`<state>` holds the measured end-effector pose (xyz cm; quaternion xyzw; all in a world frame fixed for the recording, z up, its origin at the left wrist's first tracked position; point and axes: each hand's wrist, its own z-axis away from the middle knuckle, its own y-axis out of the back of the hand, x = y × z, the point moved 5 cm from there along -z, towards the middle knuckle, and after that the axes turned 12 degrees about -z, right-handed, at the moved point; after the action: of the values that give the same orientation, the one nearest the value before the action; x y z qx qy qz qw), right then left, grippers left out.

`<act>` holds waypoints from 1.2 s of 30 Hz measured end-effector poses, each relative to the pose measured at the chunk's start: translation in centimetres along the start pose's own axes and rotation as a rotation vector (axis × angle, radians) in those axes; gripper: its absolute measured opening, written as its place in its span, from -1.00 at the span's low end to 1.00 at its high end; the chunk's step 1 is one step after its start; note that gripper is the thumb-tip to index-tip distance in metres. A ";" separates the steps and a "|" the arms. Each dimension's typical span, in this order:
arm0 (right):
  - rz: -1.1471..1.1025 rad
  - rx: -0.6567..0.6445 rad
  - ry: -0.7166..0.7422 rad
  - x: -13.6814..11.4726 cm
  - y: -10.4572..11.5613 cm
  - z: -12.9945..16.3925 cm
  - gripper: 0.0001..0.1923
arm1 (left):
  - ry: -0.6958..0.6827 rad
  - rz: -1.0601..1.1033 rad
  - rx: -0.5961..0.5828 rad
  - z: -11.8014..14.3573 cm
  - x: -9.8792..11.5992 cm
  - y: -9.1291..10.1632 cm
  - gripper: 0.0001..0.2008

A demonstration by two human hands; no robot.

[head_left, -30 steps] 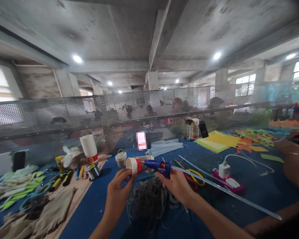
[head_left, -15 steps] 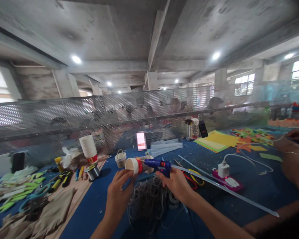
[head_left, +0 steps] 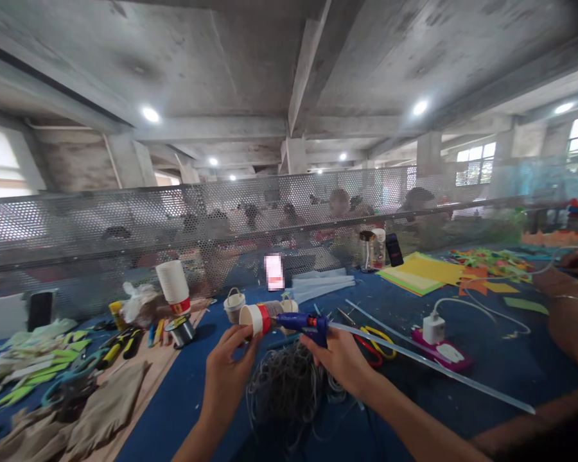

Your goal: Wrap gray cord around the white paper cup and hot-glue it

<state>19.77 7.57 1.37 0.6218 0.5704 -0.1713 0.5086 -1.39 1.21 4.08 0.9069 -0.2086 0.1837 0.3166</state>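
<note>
Along the far side, a perforated metal screen (head_left: 173, 224) spans the station behind a blue work surface (head_left: 168, 398). At the right edge, another person's forearm (head_left: 568, 321) enters; what that person handles cannot be determined. A tangle of gray cord (head_left: 289, 385) lies below the working position. Yellow paper sheets (head_left: 433, 271) lie at the far right, and work gloves (head_left: 110, 404) at the near left. The right hand (head_left: 340, 356) is wrapped around the grip of a blue glue gun (head_left: 301, 321), nozzle directed left, with a clear glue stick (head_left: 351, 331) extending from its rear. The left hand (head_left: 228, 366) pinches a red-and-white paper cup (head_left: 257, 319), held sideways above the surface near its middle, mouth to the left. The nozzle is at the cup's red end; contact cannot be confirmed. Just behind the cup stands a small pale basket (head_left: 234, 308). Smallest noted: a white charger (head_left: 433, 329) plugged into a magenta power strip (head_left: 455, 356).
</note>
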 end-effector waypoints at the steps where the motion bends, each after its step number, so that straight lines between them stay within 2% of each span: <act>1: 0.002 -0.003 0.002 0.1 -0.1 0.0 -0.57 | 0.005 0.010 0.000 0.0 0.1 0.0 -0.76; 24: 0.056 -0.077 0.034 -0.1 -0.7 0.2 -0.62 | 0.226 0.121 -0.095 -0.3 -1.5 0.1 -0.67; 29: -0.148 -0.070 0.002 0.3 -0.9 0.1 -0.60 | 0.276 0.231 -0.109 -0.6 -1.9 -0.2 -0.66; 33: -0.399 -0.140 -0.082 0.6 -1.4 0.0 -0.53 | 0.355 0.326 -0.129 -0.5 -2.5 -0.7 -0.65; 36: -0.504 -0.172 -0.118 0.5 -1.6 -0.2 -0.46 | 0.384 0.358 -0.138 -0.4 -2.6 -0.8 -0.64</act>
<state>18.42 7.78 0.37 0.4035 0.6891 -0.2795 0.5332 -3.29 2.73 2.71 0.7804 -0.3137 0.3906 0.3741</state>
